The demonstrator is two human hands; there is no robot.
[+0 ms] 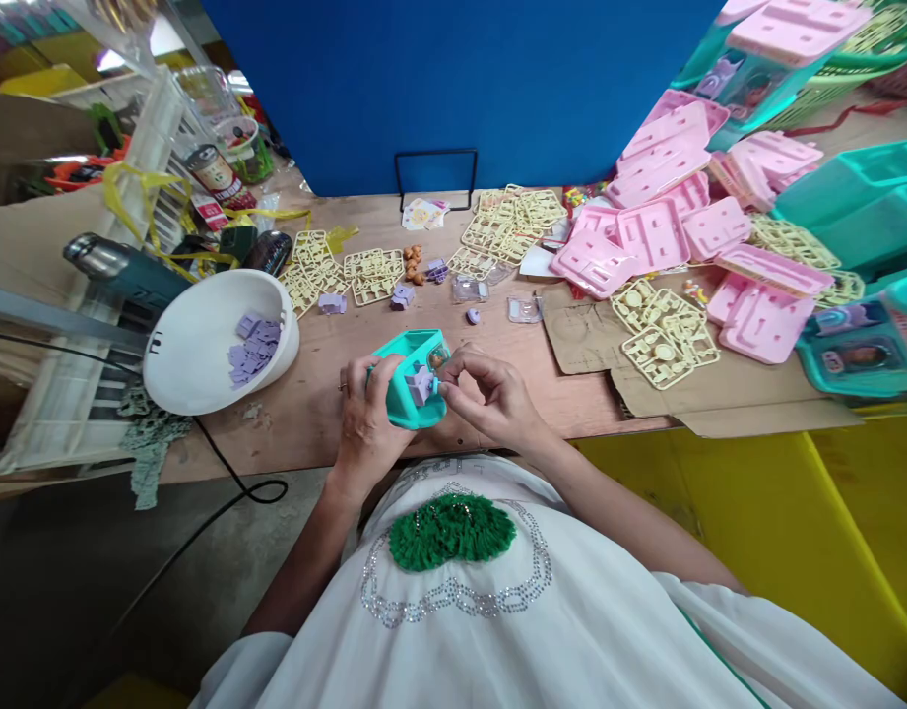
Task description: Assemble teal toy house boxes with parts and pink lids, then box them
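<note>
My left hand (pixel 371 414) wraps around a teal plastic toy housing (pixel 404 402), holding it tilted just above the table's front edge. A purple plastic part (pixel 421 385) sits on the housing's right-hand face. Thumb and forefinger of my right hand (pixel 489 394) pinch a small light-blue piece (pixel 436 385) against that purple part; the fingertips partly cover it. Beyond the hands lie a small purple piece (pixel 473 316), more purple parts (pixel 402 296) and brown figure-like pieces (pixel 413 264). Two clear plastic pieces (pixel 469 289) rest near them.
A white bowl (pixel 179 345) of purple parts stands left, beside a flask (pixel 128 271). Cream part frames (pixel 512 222) lie along the back. Pink panels (pixel 652 236) and teal housings (pixel 859 197) pile up right, near flattened cardboard (pixel 582 335). A blue board (pixel 453 89) stands behind.
</note>
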